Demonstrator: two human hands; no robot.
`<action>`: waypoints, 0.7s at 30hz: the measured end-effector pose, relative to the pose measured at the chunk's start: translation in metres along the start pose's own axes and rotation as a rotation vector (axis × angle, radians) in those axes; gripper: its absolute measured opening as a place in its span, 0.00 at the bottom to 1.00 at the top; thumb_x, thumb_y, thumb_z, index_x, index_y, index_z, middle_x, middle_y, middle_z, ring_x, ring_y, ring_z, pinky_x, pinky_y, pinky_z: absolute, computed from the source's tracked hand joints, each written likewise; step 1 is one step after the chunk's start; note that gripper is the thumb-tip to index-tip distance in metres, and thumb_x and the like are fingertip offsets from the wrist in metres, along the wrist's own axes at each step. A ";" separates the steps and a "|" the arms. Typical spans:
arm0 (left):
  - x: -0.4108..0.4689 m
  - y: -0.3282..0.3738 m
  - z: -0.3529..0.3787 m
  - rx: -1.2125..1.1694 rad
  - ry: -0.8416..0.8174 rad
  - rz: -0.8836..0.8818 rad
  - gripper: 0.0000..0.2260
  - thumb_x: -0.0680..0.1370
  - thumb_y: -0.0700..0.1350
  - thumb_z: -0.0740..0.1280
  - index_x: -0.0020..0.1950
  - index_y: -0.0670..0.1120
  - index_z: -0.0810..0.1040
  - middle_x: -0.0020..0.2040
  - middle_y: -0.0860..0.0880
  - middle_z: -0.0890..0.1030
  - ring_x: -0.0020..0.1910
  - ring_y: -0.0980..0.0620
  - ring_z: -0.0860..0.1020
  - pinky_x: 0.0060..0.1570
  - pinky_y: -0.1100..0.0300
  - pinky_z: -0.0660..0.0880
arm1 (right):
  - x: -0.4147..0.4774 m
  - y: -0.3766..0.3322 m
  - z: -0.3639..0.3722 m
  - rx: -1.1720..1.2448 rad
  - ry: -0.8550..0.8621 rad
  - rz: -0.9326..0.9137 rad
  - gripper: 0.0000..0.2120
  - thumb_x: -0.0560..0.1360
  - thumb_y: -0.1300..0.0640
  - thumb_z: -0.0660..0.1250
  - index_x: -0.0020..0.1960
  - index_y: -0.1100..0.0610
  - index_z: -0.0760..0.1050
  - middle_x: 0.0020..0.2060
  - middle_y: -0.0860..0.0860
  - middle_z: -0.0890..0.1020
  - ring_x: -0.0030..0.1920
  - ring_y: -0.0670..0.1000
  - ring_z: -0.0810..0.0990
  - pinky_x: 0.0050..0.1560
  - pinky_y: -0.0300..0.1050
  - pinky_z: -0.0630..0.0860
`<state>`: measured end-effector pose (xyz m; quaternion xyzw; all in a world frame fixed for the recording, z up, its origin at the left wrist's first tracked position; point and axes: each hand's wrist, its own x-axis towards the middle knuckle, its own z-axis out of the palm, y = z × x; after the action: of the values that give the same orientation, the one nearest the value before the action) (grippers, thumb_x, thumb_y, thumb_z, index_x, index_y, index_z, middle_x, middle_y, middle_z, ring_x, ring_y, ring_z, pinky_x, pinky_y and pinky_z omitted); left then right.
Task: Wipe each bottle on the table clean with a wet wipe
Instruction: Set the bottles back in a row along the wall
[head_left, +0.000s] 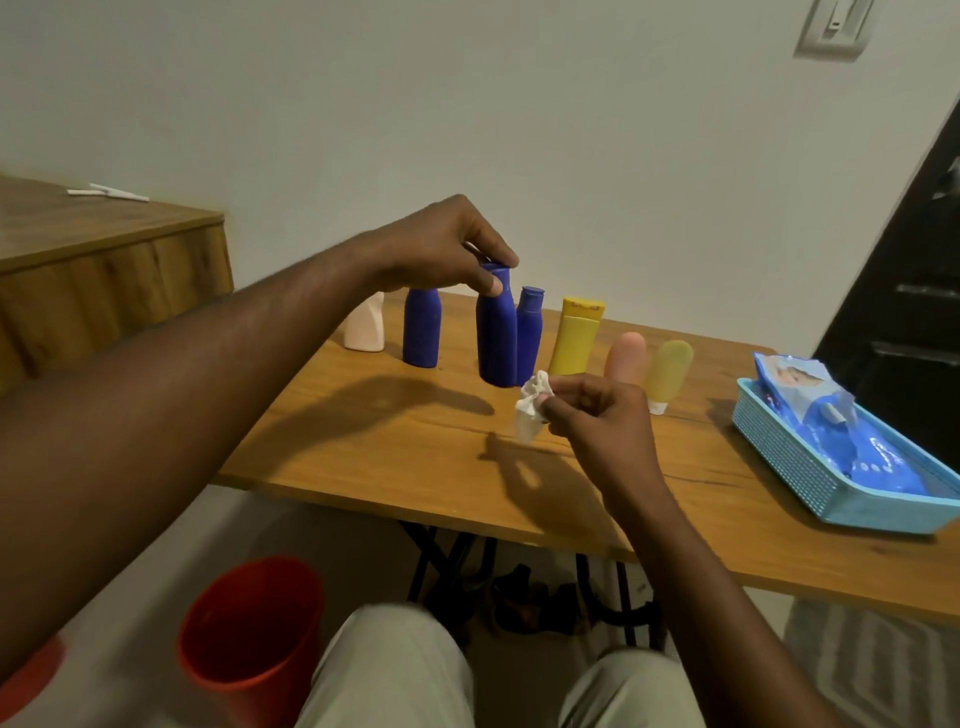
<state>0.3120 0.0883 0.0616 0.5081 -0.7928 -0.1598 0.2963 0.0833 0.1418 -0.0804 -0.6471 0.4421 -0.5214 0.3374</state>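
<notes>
My left hand (441, 249) pinches the cap of a blue bottle (496, 338) and holds it upright just above the wooden table (405, 441). My right hand (597, 421) grips a crumpled white wet wipe (532, 405) just below and right of that bottle. Standing in a row behind are a white bottle (366, 327), a second blue bottle (422, 327), a smaller blue bottle (530, 332), a yellow bottle (575, 338), a pink tube (626, 356) and a pale yellow tube (667, 371).
A light blue basket (789, 457) with a blue pack of wet wipes (831, 421) sits at the table's right end. A red bin (249, 634) stands on the floor at my left knee. A wooden cabinet (104, 260) stands to the left.
</notes>
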 end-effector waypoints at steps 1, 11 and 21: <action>0.007 -0.002 -0.001 0.016 0.015 -0.009 0.18 0.77 0.36 0.75 0.66 0.44 0.83 0.63 0.52 0.83 0.57 0.58 0.81 0.59 0.62 0.76 | 0.004 0.001 -0.002 0.010 0.008 0.009 0.07 0.77 0.59 0.73 0.54 0.52 0.85 0.44 0.46 0.88 0.47 0.45 0.86 0.51 0.48 0.84; 0.062 -0.028 0.001 0.264 -0.028 -0.102 0.18 0.78 0.40 0.75 0.68 0.43 0.82 0.66 0.47 0.83 0.57 0.54 0.78 0.54 0.58 0.71 | 0.015 0.025 -0.004 0.034 -0.041 0.034 0.06 0.78 0.61 0.73 0.54 0.55 0.85 0.45 0.47 0.88 0.47 0.44 0.86 0.46 0.40 0.81; 0.076 -0.048 0.022 0.291 -0.064 -0.121 0.18 0.78 0.42 0.75 0.68 0.43 0.81 0.65 0.46 0.83 0.62 0.50 0.80 0.55 0.57 0.71 | 0.018 0.032 -0.005 0.061 -0.056 0.049 0.08 0.78 0.60 0.72 0.57 0.56 0.85 0.48 0.47 0.88 0.49 0.44 0.86 0.48 0.42 0.82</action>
<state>0.3087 -0.0023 0.0409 0.5871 -0.7845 -0.0771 0.1841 0.0726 0.1128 -0.1009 -0.6399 0.4320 -0.5081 0.3818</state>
